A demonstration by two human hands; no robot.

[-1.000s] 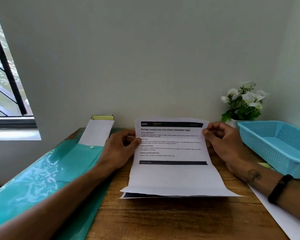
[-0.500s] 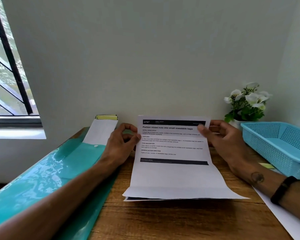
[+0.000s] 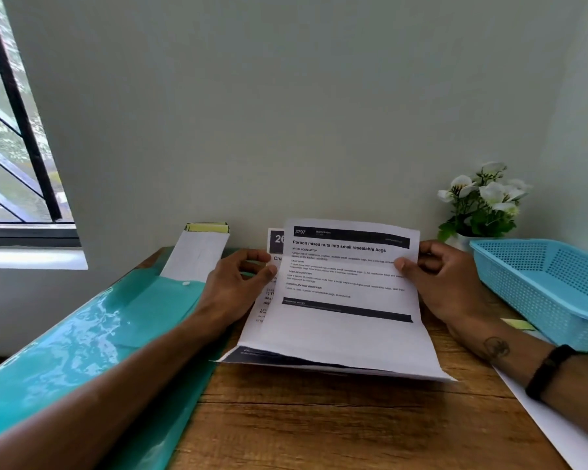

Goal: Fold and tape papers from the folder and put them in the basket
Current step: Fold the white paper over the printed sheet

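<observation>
A printed white paper (image 3: 347, 327) titled "Portion mixed nuts into small resealable bags" is held tilted above the wooden table (image 3: 319, 422). My right hand (image 3: 445, 279) pinches its right edge near the top. My left hand (image 3: 238, 283) pinches the left edge of a second printed sheet (image 3: 269, 293) that peeks out behind the first. The teal plastic folder (image 3: 82, 340) lies along the left side, with white sheets (image 3: 194, 256) sticking out of its far end. The blue mesh basket (image 3: 540, 283) stands at the right.
A pot of white flowers (image 3: 482, 201) stands at the back right by the wall. A blank white sheet (image 3: 564, 432) lies under my right forearm. A small yellow-green slip (image 3: 520, 323) lies beside the basket. A window is at the far left.
The two sheets have slid apart: the top paper moved right with my right hand, and the second sheet now shows at its left in my left hand.
</observation>
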